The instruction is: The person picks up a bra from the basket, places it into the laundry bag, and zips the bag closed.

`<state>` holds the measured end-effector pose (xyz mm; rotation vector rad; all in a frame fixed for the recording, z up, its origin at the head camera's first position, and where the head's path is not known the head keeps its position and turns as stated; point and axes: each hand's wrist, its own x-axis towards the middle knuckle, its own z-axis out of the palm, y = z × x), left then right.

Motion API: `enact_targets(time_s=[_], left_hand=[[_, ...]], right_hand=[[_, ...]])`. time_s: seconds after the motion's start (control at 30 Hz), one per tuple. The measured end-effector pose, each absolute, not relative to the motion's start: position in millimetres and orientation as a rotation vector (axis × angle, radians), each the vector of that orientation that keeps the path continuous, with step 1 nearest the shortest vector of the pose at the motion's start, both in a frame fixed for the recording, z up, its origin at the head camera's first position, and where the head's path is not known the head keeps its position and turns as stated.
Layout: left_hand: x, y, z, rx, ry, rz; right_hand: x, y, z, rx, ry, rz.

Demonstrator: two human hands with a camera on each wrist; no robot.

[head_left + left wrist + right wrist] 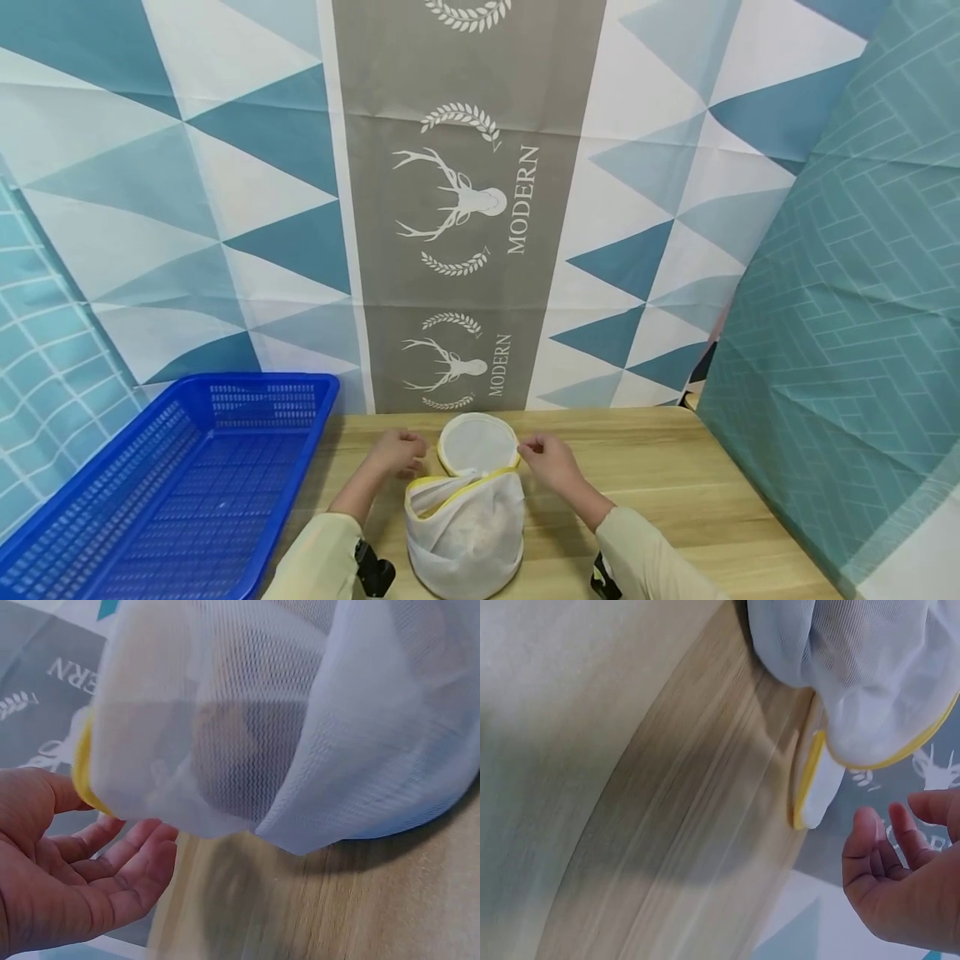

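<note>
A white mesh laundry bag (467,542) with yellow trim stands on the wooden table, its top folded and gaping at the left. Its round mesh lid (477,444), edged in yellow, lies flat behind it. Just left of the lid is my left hand (397,454), fingers loosely bent; in the left wrist view its fingertips overlap the yellow trim (84,769). On the other side, my right hand (553,462) is beside the lid's right edge. The right wrist view shows that hand (911,877) with relaxed fingers and nothing between them. Something brownish (240,757) shows dimly through the mesh.
A blue plastic basket (288,475) with perforated walls stands at the left. The wooden table (637,467) reaches back to a patterned curtain (457,208). A teal tile-print sheet (855,333) hangs along the right side.
</note>
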<state>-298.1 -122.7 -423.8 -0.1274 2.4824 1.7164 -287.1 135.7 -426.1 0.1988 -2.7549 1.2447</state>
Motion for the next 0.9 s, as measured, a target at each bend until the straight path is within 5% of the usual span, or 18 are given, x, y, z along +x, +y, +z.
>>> enact_targets(time_s=[0.9], left_hand=[[-323, -105, -447, -0.193, 2.331, 1.887]], right_hand=[[-313, 137, -455, -0.041, -2.703, 1.656]])
